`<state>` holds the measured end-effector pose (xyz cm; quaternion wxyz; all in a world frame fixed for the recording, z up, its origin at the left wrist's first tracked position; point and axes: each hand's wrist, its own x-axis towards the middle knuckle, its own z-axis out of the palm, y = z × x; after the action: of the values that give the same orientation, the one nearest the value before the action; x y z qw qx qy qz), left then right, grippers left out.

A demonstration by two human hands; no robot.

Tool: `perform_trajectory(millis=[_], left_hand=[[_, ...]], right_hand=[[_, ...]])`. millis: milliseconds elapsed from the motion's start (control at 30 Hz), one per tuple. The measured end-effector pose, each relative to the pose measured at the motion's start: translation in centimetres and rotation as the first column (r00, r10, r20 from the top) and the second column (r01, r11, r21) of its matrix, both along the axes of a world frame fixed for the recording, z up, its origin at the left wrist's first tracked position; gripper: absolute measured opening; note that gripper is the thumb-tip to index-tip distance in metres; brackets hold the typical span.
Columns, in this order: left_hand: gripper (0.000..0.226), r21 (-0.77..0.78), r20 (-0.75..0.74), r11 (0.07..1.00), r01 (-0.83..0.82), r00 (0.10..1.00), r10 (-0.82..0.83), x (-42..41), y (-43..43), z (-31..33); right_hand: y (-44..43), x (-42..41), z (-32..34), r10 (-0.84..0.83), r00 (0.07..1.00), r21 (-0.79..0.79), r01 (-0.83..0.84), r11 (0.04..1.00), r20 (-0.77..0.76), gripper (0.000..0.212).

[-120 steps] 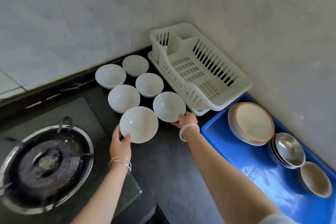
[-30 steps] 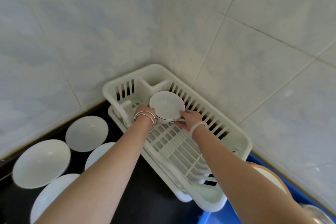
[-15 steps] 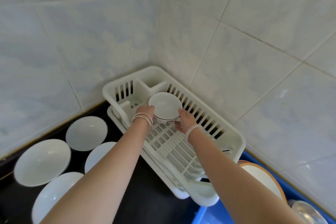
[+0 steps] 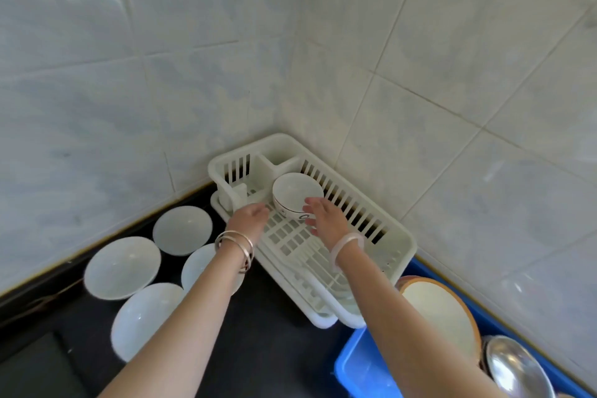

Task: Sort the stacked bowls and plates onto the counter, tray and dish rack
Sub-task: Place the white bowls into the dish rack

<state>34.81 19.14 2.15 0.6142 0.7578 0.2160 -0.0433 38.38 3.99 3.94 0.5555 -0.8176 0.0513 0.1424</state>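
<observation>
A white patterned bowl point(image 4: 295, 192) stands upright at the far end of the white plastic dish rack point(image 4: 392, 244) in the tiled corner. My left hand point(image 4: 250, 220) hovers just left of the bowl, fingers apart, holding nothing. My right hand point(image 4: 324, 218) is just in front of the bowl's right side, fingers spread, slightly off it. Several white bowls point(image 4: 122, 266) sit upright on the dark counter point(image 4: 268, 339) to the left. A blue tray point(image 4: 365, 371) at lower right holds tan-rimmed plates point(image 4: 442, 312) and steel bowls point(image 4: 513, 368).
Tiled walls close in behind and to the right of the rack. The rack's near half shows bare slats. A stove's glass edge point(image 4: 38, 365) lies at the lower left corner. My forearms cross the counter between the white bowls and the tray.
Both hands have let go of the patterned bowl and drawn back a little; the bowl now rests in the rack. Four seconds ago they were setting white bowls on the counter.
</observation>
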Motion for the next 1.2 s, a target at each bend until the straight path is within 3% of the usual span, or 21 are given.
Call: perform_trajectory(millis=[133, 200, 367, 467, 567, 767, 933, 1067, 1200], left_hand=[[0.037, 0.154, 0.035, 0.987, -0.04, 0.999, 0.035, -5.9, 2.0, 0.9], [0.034, 0.19, 0.036, 0.973, -0.132, 0.991, 0.127, -9.1, 3.0, 0.5], [0.036, 0.217, -0.024, 0.91, -0.353, 0.93, 0.367, -15.6, 4.4, -2.7], [0.044, 0.306, -0.052, 0.844, -0.441, 0.877, 0.477, -18.1, 5.6, -4.9], [0.054, 0.36, -0.056, 0.81, -0.463, 0.855, 0.515, -19.6, 6.5, -6.8], [0.057, 0.151, -0.149, 0.8, -0.581, 0.787, 0.599, -20.6, 7.8, -9.6], [0.053, -0.025, -0.141, 0.748, -0.664, 0.743, 0.654, -20.6, 7.9, -10.6], [0.051, -0.108, -0.127, 0.739, -0.665, 0.747, 0.653, -20.7, 8.3, -11.2], [0.05, -0.162, -0.117, 0.747, -0.645, 0.764, 0.635, -20.8, 8.6, -11.8]], right_hand=[[2.6, -5.0, 1.0, 0.112, 0.992, -0.042, -0.11, 0.993, 0.054, 0.02], [4.0, -7.5, 0.0, 0.182, 0.982, -0.107, -0.176, 0.979, 0.057, 0.018], [6.6, -11.0, -4.6, 0.247, 0.959, -0.288, -0.277, 0.917, -0.137, 0.036], [8.0, -11.4, -6.7, 0.215, 0.939, -0.327, -0.299, 0.896, -0.268, 0.047], [9.3, -11.1, -8.1, 0.15, 0.943, -0.352, -0.254, 0.901, -0.296, 0.05], [10.8, -10.0, -10.0, -0.02, 0.936, -0.201, -0.055, 0.978, -0.352, 0.035], [11.1, -10.1, -10.1, -0.139, 0.934, -0.105, 0.11, 0.988, -0.33, 0.03], [10.7, -10.4, -8.8, -0.131, 0.954, -0.03, 0.128, 0.991, -0.269, 0.024], [11.5, -11.2, -6.7, 0.02, 0.988, -0.057, -0.029, 0.998, -0.154, 0.019]])
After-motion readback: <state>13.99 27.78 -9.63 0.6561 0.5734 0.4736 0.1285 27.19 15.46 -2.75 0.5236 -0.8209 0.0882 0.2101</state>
